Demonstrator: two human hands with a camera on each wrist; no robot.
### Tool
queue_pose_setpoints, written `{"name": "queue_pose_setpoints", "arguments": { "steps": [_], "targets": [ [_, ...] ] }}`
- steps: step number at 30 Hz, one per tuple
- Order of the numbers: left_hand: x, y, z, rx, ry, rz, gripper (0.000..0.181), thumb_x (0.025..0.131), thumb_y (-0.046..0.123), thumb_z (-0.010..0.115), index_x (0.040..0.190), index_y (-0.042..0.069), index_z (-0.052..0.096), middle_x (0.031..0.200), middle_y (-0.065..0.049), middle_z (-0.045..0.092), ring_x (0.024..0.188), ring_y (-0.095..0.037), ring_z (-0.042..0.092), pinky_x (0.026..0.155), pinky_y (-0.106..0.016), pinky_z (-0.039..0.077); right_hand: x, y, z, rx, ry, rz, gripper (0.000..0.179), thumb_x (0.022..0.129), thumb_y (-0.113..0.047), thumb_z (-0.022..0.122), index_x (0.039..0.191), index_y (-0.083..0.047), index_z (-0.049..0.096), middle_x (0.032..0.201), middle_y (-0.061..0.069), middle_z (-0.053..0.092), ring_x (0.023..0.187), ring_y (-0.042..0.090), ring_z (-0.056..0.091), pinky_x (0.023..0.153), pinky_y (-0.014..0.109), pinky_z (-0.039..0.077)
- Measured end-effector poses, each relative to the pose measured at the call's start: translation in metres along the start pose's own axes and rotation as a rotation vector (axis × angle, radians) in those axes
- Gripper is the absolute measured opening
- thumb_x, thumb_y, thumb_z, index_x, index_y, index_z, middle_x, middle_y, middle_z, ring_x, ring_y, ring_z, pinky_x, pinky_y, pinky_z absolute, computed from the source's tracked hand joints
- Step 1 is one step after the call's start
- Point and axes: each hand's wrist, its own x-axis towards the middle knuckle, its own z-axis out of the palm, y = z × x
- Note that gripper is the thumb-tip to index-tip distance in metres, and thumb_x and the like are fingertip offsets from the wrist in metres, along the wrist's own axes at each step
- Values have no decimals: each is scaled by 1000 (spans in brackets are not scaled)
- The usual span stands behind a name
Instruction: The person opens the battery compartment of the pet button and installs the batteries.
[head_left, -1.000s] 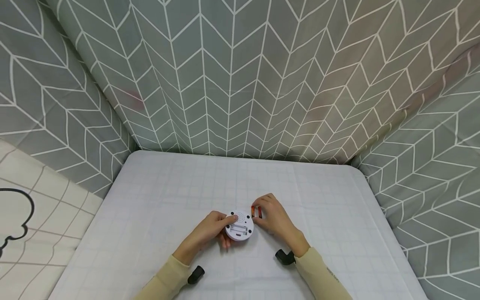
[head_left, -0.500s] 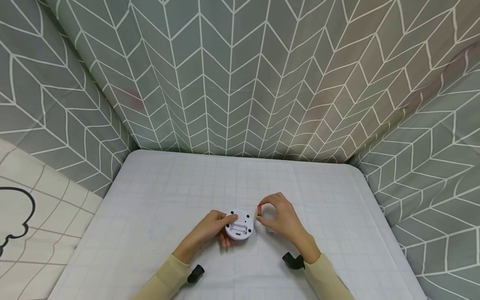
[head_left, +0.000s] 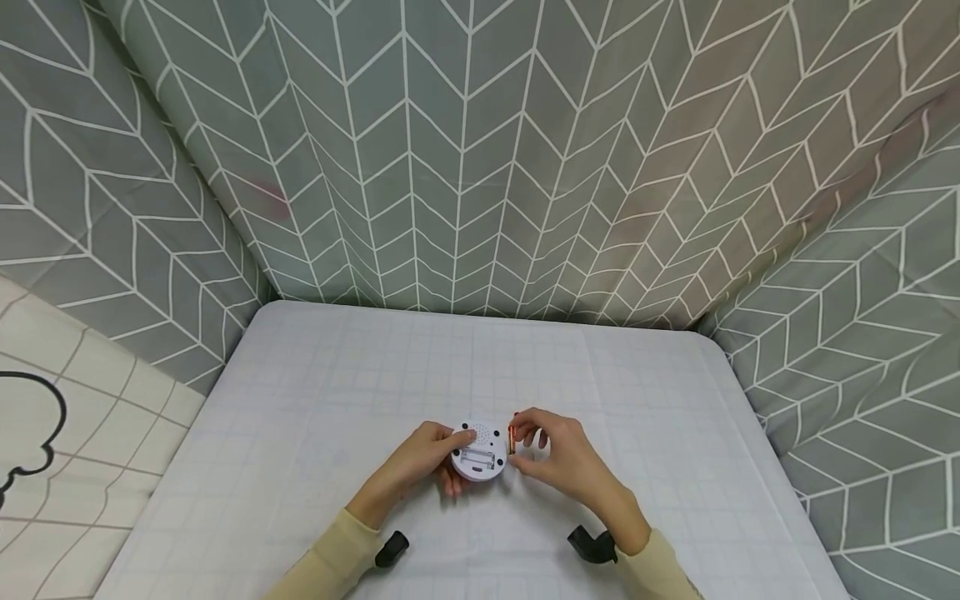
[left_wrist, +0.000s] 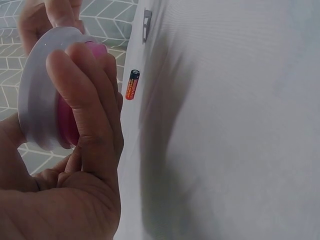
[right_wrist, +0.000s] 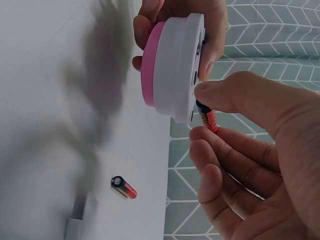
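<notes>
My left hand (head_left: 427,457) grips a round white device (head_left: 471,472), its thumb on the perforated back and the fingers underneath. That back faces up in the head view, showing dark feet and an uncovered battery compartment (head_left: 477,459) with no battery in it. A pink part (right_wrist: 152,65) forms the device's other side in the right wrist view. Just right of the device, my right hand (head_left: 562,454) pinches a red-and-black battery (right_wrist: 208,119) between thumb and fingertips. Another such battery (left_wrist: 132,85) lies on the table below the hands.
On the white-covered table (head_left: 360,358) lies a small pale piece (right_wrist: 75,227), partly cut off in the right wrist view; its kind is unclear. Patterned grey curtains (head_left: 465,167) stand behind and beside the table. Black wrist mounts (head_left: 392,550) sit by both sleeves.
Two batteries were at the right fingers a second ago; now one is pinched there. The right hand shifted right, then came back towards the device. The left hand stays in place.
</notes>
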Motion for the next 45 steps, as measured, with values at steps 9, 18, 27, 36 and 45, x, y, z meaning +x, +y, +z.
{"name": "queue_pose_setpoints", "arguments": {
  "steps": [9,18,27,36,45],
  "targets": [
    [-1,-1,0,-10,0,6,45,105,40,64,91,-3,72,63,-13,72,46,-15,66,49,-27,57,-3,2,10,34,-69,-63,42,83,2,84,122,-3,69,94,1,72,82,17,70,66,27,60],
    [0,-2,0,-21,5,6,46,105,40,64,90,-3,71,64,-14,73,46,-15,67,50,-28,58,-4,-4,13,-19,-73,-28,43,88,1,78,129,-4,69,94,0,70,83,12,67,68,27,60],
    [1,-3,0,-28,6,-2,46,106,39,64,91,-4,71,63,-12,72,47,-14,66,50,-27,58,-7,-7,17,-65,-25,-51,39,89,3,76,126,-6,71,95,-2,71,80,2,62,67,26,60],
    [1,-3,0,-27,10,5,47,106,39,63,91,-4,71,63,-12,72,47,-14,66,50,-28,58,-10,-6,18,-75,-3,-60,22,91,-2,81,110,-12,74,101,-4,74,81,2,63,67,22,59],
    [2,-1,0,-32,9,10,46,106,37,63,91,-5,71,64,-12,72,47,-14,66,49,-27,58,-9,-7,19,-62,69,-105,19,87,-5,86,103,-12,79,98,-3,72,79,9,66,63,26,60]
  ]
}}
